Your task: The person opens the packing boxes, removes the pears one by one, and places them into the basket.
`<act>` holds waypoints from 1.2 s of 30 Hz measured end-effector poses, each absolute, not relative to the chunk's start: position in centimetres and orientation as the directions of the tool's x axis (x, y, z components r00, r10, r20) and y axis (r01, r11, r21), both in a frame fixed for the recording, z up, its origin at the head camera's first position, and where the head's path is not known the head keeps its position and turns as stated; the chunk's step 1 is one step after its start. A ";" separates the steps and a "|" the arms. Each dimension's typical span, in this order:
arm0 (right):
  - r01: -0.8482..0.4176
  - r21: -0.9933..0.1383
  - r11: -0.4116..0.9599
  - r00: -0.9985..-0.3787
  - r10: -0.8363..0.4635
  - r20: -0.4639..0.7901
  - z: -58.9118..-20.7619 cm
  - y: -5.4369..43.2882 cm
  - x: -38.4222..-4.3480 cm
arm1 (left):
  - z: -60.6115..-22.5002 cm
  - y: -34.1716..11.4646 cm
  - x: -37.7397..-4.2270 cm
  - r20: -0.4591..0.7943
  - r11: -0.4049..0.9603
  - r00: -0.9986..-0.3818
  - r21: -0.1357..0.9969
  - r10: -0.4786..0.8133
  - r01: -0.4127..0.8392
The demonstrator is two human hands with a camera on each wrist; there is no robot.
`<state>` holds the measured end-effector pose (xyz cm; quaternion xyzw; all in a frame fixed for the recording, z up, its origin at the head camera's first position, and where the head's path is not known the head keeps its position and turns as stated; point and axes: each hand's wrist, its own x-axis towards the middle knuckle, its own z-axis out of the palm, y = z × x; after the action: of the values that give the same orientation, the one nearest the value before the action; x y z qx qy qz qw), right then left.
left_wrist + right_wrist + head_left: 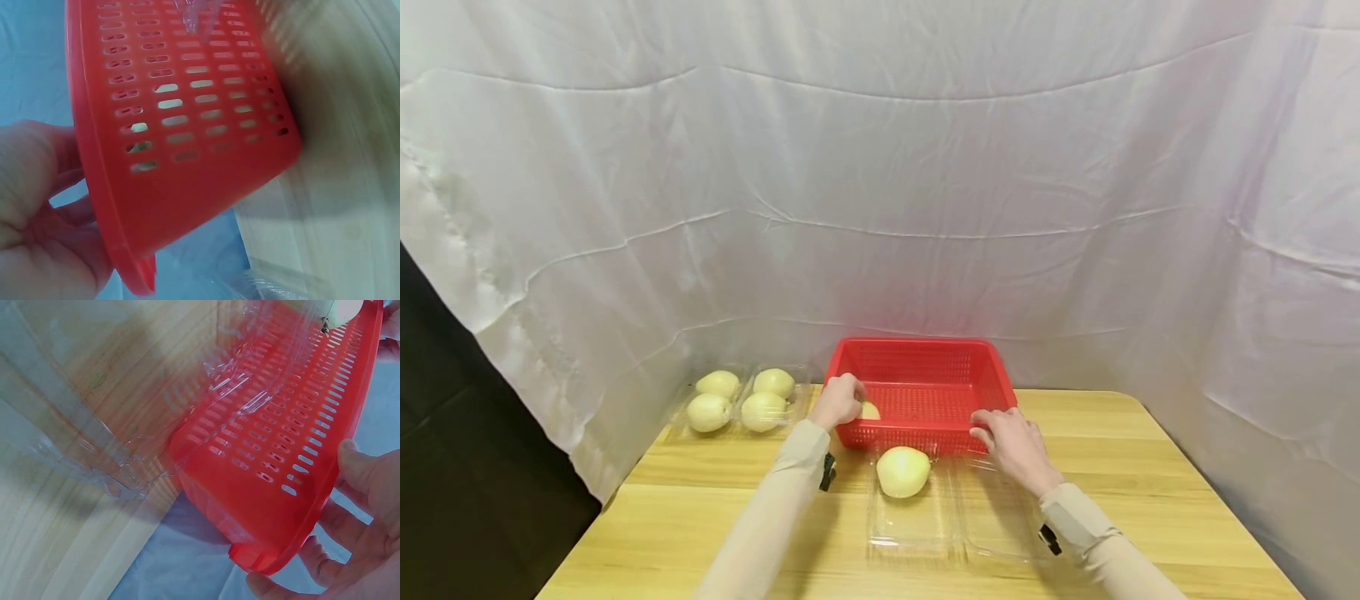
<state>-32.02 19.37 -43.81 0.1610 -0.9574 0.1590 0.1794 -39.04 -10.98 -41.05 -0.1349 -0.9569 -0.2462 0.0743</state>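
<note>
My left hand (841, 400) reaches over the front left corner of a red slotted plastic basket (925, 439), thumb and fingers curled down inside around a pale yellow pear (870, 411). The hand covers part of this pear, and the left wrist view hides my fingertips behind the rim (94, 156). My right hand (1015, 442) holds the basket's front right corner, thumb against the rim (337, 481). Before the basket lies a clear plastic clamshell box (917, 533), opened out, with one pear (903, 472) at the far end of its left half.
Two clear boxes stand side by side at the table's back left, each with two pears (709, 412) (763, 411). A pale cloth curtain (910, 208) hangs behind the wooden table (1150, 508).
</note>
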 end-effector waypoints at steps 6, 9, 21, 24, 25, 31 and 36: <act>-0.363 -0.251 0.898 -0.879 -0.240 0.412 -43.8 19.4 -31.8 | -41.5 -11.8 -38.6 0.305 0.801 -0.924 0.480 0.231 0.359; -0.360 -0.244 0.900 -0.874 -0.235 0.426 -43.9 19.5 -31.6 | -41.7 -12.0 -38.2 0.367 0.789 -0.906 0.484 0.211 0.380; -0.407 -0.231 0.884 -0.796 -0.219 0.564 -44.1 19.5 -31.4 | -42.5 -13.6 -35.8 0.529 0.849 -0.848 0.458 -0.023 0.263; -0.427 -0.218 0.878 -0.777 -0.233 0.584 -43.9 19.3 -31.1 | -43.0 -14.0 -35.4 0.528 0.846 -0.846 0.484 -0.075 0.226; -0.434 -0.213 0.875 -0.772 -0.240 0.589 -43.9 19.2 -31.0 | -43.1 -14.1 -35.4 0.527 0.840 -0.846 0.494 -0.086 0.223; -0.488 -0.211 0.847 -0.776 -0.310 0.549 -43.9 18.2 -30.2 | -43.7 -14.6 -35.7 0.484 0.822 -0.867 0.537 -0.116 0.190; -0.573 -0.235 0.785 -0.761 -0.404 0.507 -44.3 17.3 -29.7 | -43.8 -14.8 -36.0 0.437 0.831 -0.888 0.540 -0.141 0.134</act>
<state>-29.70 17.27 -44.26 0.2659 -0.9187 0.1915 0.2204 -35.98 -14.83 -43.77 0.0017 -0.9271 -0.2908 0.2364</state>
